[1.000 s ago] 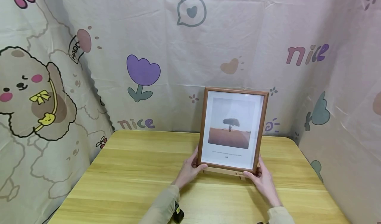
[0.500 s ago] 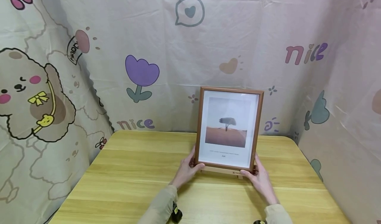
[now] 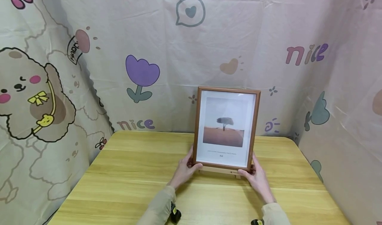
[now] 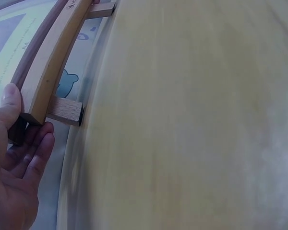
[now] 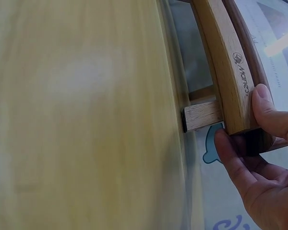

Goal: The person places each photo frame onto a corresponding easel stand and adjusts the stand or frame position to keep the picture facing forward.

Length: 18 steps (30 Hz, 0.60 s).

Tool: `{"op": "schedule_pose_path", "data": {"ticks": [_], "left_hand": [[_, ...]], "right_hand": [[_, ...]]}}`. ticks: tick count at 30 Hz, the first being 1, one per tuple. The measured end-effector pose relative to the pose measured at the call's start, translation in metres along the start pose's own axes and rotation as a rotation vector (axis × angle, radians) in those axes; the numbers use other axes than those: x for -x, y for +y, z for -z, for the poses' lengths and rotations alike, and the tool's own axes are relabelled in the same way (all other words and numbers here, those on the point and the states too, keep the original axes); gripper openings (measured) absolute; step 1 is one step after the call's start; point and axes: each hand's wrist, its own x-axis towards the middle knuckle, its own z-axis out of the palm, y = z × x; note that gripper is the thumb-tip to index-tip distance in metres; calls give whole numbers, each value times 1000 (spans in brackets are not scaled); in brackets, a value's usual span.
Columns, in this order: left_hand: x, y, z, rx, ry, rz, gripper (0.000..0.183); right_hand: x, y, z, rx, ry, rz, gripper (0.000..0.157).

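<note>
A brown wooden picture frame point(image 3: 223, 123), with a print of a lone tree on reddish ground, leans upright on a small wooden easel point(image 3: 217, 170). My left hand point(image 3: 183, 169) grips the lower left corner, its thumb in front against the frame's bottom edge. At the lower right corner my right hand point(image 3: 257, 178) holds on the same way. In the left wrist view the fingers curl behind and under the end of the easel's ledge point(image 4: 44, 72). The right wrist view shows lettering on the ledge point(image 5: 234, 72) and a short dark-tipped foot point(image 5: 201, 116) below it.
The easel stands on a wood-grain table point(image 3: 134, 172), toward its back edge. Behind hangs a printed cloth point(image 3: 170, 45), with another cloth panel point(image 3: 18, 165) at the left. A dark device point(image 3: 175, 215) is strapped at the left wrist.
Both hands have shifted the picture frame and easel a little to the left across the table. The grip at both lower corners stays the same.
</note>
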Motion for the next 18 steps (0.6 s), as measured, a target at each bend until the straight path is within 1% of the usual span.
{"op": "schedule_pose_path", "data": {"ticks": [3, 10, 16, 18], "left_hand": [[-1, -1, 1, 12, 6, -7, 92], [1, -1, 5, -12, 12, 12, 93], [1, -3, 8, -13, 29, -12, 93], [1, -4, 9, -17, 32, -9, 93]], "right_hand": [[-1, -1, -1, -13, 1, -2, 102], [-2, -3, -5, -27, -11, -10, 102], [-4, -5, -8, -23, -15, -18, 103], [-4, -7, -9, -22, -14, -19, 103]]}}
